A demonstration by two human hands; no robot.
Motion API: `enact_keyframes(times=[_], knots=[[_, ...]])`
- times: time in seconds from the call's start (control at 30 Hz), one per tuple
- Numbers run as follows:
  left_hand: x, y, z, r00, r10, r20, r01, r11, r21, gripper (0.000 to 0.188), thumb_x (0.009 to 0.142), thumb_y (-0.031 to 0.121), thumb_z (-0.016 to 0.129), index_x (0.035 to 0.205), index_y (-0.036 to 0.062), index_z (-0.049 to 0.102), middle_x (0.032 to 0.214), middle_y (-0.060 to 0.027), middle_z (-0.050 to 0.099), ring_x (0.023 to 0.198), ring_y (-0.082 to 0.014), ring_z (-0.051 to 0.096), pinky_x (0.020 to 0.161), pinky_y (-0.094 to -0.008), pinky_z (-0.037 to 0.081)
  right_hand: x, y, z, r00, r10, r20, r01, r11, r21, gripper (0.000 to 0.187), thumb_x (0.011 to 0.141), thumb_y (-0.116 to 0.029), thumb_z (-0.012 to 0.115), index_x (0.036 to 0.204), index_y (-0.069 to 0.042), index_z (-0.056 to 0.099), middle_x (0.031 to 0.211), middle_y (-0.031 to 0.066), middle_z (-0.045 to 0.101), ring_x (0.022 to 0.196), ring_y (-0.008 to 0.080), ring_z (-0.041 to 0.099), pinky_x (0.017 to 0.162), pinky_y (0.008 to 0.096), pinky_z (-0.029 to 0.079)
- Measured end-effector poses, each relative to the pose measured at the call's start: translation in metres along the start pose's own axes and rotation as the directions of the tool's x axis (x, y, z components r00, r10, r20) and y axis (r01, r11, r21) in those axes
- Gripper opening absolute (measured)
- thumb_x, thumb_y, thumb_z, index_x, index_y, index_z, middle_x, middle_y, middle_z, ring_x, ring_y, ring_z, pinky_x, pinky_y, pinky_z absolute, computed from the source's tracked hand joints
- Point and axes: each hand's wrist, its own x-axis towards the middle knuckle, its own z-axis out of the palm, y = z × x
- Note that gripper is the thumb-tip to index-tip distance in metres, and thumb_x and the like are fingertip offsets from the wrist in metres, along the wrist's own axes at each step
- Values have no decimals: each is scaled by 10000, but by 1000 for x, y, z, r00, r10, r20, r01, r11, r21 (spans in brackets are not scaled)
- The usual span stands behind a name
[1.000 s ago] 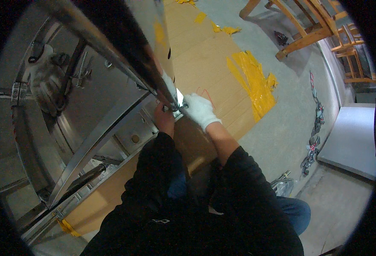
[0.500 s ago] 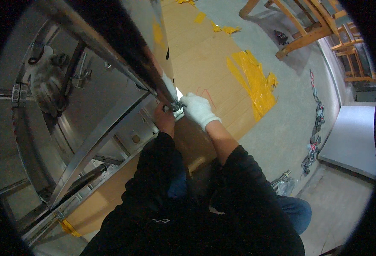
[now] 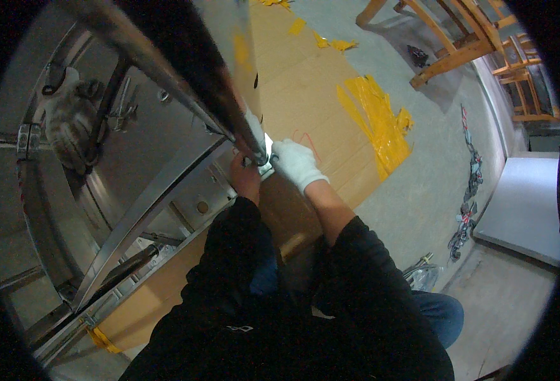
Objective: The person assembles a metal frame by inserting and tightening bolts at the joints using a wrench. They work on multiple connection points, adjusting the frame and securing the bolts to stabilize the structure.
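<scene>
A shiny metal post [image 3: 197,95] slants down from the upper left to the point where both hands work. My left hand [image 3: 245,174] is curled close against the left side of its lower end, fingers partly hidden by the metal. On the other side my right hand [image 3: 297,164], in a white knit glove, has its fingers bent together against the corner. Whatever small thing lies between them is too hidden to name. A curved metal bar [image 3: 149,203] runs from the post toward the lower left.
A worn work glove [image 3: 70,127] lies on the metal frame beside a dark-handled tool [image 3: 107,95]. Cardboard [image 3: 330,108] with yellow tape [image 3: 381,127] covers the floor ahead. Wooden trestles [image 3: 458,57], a pale panel [image 3: 521,203] and crumpled strapping [image 3: 467,203] are at right.
The metal post and my view have shifted very slightly. Both hands stay at the same corner, the right glove turned a little.
</scene>
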Motion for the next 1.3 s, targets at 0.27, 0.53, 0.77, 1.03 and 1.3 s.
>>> enact_keyframes(times=[0.27,0.53,0.77,1.03,1.3], knots=[[4,-5,-2,999,47,1,-47,998,29,220,771,-30,536,978,-6,608,943,-106,625,912,-188,553,837,-306,397,1,-3,0,999,22,-24,-22,1000,11,146,779,-178,526,880,-102,599,890,171,591,857,355,593,717,452,473],[-1,2,1,999,27,-45,-24,997,67,188,780,4,562,960,-12,613,923,-126,629,893,-206,568,801,-310,407,0,-5,-9,999,-39,34,40,999,-19,175,794,-137,510,920,-78,614,942,175,598,877,353,608,728,450,490],[8,-13,-4,991,95,-94,-80,984,161,198,789,17,562,979,-11,611,939,-139,631,905,-238,571,811,-325,408,1,-1,-4,990,-142,-15,142,990,1,153,783,-187,533,875,-87,603,898,179,588,836,364,591,722,446,473],[11,-21,-2,988,156,-22,-152,982,107,189,770,-17,538,949,-19,598,910,-135,625,918,-237,563,814,-333,405,12,-2,2,998,24,64,-21,999,-42,161,783,-199,536,869,-88,614,885,183,607,872,351,599,735,449,471],[6,-10,-4,987,147,-64,-135,978,157,175,777,13,547,938,-20,606,887,-137,631,860,-237,569,784,-343,418,0,-7,-8,1000,-22,-5,22,1000,-9,191,796,-153,503,929,-66,609,922,189,617,862,346,620,709,449,492]])
